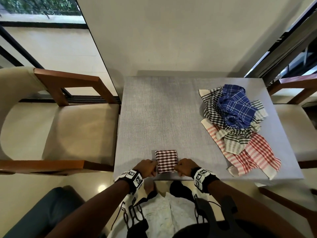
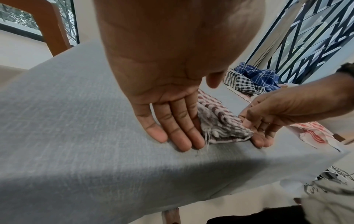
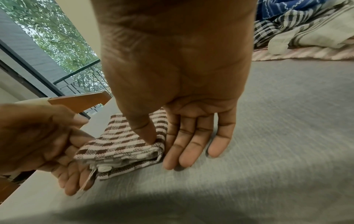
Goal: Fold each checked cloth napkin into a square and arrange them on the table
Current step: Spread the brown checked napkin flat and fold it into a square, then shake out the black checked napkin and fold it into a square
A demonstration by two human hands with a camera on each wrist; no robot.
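A brown-and-white checked napkin (image 1: pixel 166 161) lies folded into a small thick rectangle at the front edge of the grey table (image 1: pixel 154 109). My left hand (image 1: pixel 154 169) lies along its left side with straight fingers (image 2: pixel 182 133) on the table and its thumb lifted off. My right hand (image 1: pixel 177 169) is at the napkin's right side. Its thumb (image 3: pixel 147 134) presses on the napkin's top (image 3: pixel 122 145), and its fingers (image 3: pixel 191 151) lie flat by the edge, pinching the near corner. Several unfolded napkins are heaped at the right: blue (image 1: pixel 235 105), black checked (image 1: pixel 212 107), red checked (image 1: pixel 252 152).
Cream chairs with wooden arms stand at the left (image 1: pixel 60 126) and right (image 1: pixel 291 131) of the table. A wall runs behind the table's far edge. Bare tabletop stretches across the middle and left. The napkin sits close to the front edge.
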